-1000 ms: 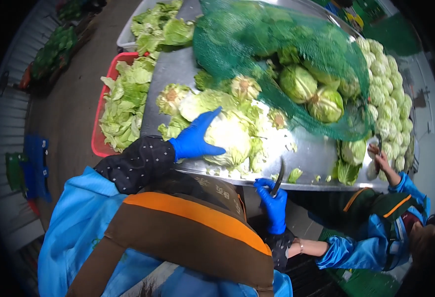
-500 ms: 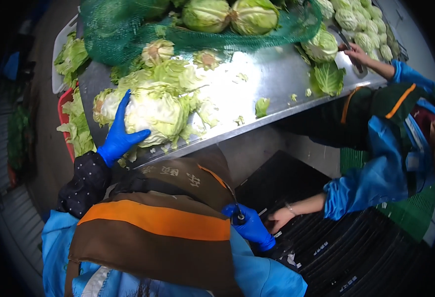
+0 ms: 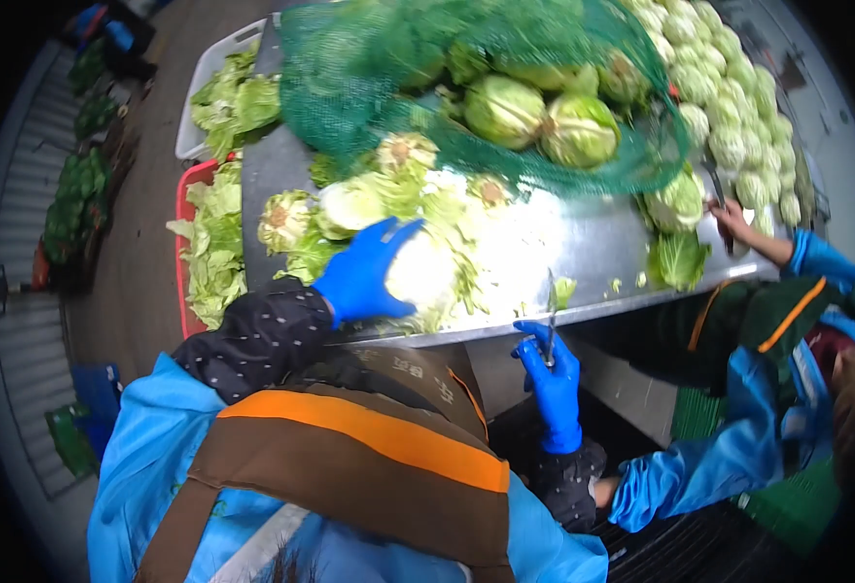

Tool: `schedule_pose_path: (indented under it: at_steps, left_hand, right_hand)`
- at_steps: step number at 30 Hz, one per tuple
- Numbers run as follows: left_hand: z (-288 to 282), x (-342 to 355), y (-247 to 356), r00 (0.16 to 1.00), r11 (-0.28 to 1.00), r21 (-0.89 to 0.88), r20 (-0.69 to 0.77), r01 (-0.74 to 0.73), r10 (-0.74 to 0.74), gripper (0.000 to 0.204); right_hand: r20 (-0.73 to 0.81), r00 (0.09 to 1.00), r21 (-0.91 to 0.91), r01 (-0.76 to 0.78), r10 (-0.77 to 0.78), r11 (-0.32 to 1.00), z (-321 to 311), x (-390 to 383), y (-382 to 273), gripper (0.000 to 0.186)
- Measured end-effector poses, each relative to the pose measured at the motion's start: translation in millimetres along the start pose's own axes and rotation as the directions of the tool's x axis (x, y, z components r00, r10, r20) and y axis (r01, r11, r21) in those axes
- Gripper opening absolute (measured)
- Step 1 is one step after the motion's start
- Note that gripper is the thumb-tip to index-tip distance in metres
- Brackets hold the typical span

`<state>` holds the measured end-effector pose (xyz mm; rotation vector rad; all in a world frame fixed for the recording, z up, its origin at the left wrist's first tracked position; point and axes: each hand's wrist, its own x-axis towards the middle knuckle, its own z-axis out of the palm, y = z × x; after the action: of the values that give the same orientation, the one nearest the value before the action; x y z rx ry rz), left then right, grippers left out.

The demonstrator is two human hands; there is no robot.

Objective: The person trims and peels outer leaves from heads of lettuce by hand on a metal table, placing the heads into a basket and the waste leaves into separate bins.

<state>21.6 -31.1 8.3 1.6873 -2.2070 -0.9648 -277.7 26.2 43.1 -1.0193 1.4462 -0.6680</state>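
Observation:
My left hand [image 3: 364,272], in a blue glove, grips the left side of a pale, trimmed cabbage [image 3: 421,276], fingers at its top and thumb at its lower edge. Bright glare washes out the cabbage's right side. In my right hand [image 3: 552,394], also gloved in blue, a knife [image 3: 552,296] points upward just off the table's near edge. Loose cabbage leaves [image 3: 447,209] and cut stem ends [image 3: 406,151] lie around the held cabbage on the metal table [image 3: 593,248].
A green net bag [image 3: 340,97] with whole cabbages [image 3: 579,131] lies at the back. A white crate [image 3: 191,117] and a red crate [image 3: 189,282] of leaves stand left. On the right, a co-worker's hand [image 3: 733,222] holds a knife; trimmed cabbages [image 3: 738,121] are heaped behind.
My right hand has risen from low beside my apron to the table's edge, with the knife now pointing up. My left hand has shifted its hold on the cabbage, which looks turned. The view has shifted.

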Motion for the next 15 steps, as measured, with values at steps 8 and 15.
schedule_pose_path:
  at_steps: [8,15]
  left_hand:
    - [-6,9,-14,0.994,0.999,0.044,0.106,0.011,-0.016,0.116]
    - [-16,17,-14,0.985,0.997,0.068,0.169,0.024,-0.035,0.122]
  right_hand:
    - [0.243,0.923,-0.522,0.382,-0.297,0.762,42,71,-3,0.039]
    - [0.264,0.931,-0.475,0.353,-0.253,0.806,24,94,29,0.030]
